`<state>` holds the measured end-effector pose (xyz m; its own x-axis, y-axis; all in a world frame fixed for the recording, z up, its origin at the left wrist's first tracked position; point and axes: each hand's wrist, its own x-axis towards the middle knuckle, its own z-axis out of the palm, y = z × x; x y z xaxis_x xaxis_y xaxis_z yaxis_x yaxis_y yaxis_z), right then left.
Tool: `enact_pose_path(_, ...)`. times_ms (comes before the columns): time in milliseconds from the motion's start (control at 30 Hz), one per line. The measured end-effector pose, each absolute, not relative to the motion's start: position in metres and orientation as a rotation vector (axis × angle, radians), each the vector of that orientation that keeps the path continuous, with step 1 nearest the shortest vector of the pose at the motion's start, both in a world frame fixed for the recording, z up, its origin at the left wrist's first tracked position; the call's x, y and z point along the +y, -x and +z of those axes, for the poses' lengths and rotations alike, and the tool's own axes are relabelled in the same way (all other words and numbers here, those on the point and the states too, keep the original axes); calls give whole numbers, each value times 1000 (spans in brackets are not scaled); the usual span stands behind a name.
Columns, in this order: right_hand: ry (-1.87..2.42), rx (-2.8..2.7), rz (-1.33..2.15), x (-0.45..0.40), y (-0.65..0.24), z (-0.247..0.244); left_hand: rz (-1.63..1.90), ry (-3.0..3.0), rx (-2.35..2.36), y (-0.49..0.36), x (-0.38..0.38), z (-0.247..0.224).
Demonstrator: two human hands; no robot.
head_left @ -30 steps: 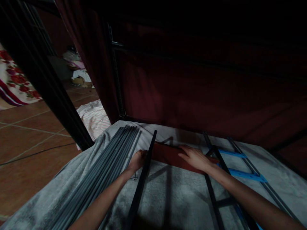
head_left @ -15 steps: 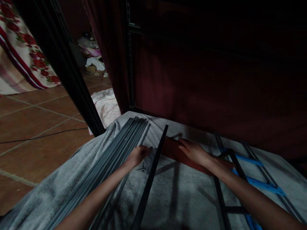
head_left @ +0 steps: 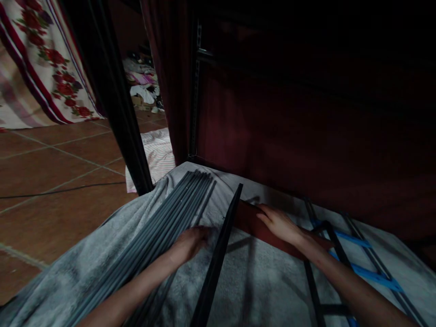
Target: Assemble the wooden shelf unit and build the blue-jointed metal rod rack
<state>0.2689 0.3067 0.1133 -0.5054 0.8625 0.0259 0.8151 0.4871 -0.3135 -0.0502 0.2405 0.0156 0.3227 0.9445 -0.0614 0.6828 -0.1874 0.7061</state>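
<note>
My left hand (head_left: 192,243) is over the grey cloth, between a bundle of grey rods (head_left: 170,213) and a long black bar (head_left: 220,254). Its fingers are blurred, so whether they hold anything cannot be made out. My right hand (head_left: 277,222) rests on a reddish-brown board (head_left: 250,218), fingers over its far edge. The board meets the black bar at its left end and reaches a black frame (head_left: 313,286) on the right. A small metal piece (head_left: 223,217) shows beside the bar.
Blue crosspieces (head_left: 374,272) join dark bars at the right. A dark post (head_left: 119,109) rises at the left, and a dark red curtain (head_left: 272,131) hangs behind the cloth-covered surface (head_left: 269,281). Clothes (head_left: 143,93) lie piled on the tiled floor (head_left: 68,168).
My left hand has moved down and slightly towards me. My right hand stays on the board. The view has shifted a little, and the small piece near my left hand is no longer visible there.
</note>
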Motion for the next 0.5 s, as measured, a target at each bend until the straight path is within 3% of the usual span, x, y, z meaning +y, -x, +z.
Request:
enact_pose_path(167,1447,-2545,390,311,-271,110,991,-1459,1297,62,270,41)
enact_pose_path(300,1464,-2537,364,312,-274,105,802,-1411,1173,59,267,46)
enact_pose_path(500,1482,-2526,316,311,-277,101,659,-1602,1168,39,234,-2)
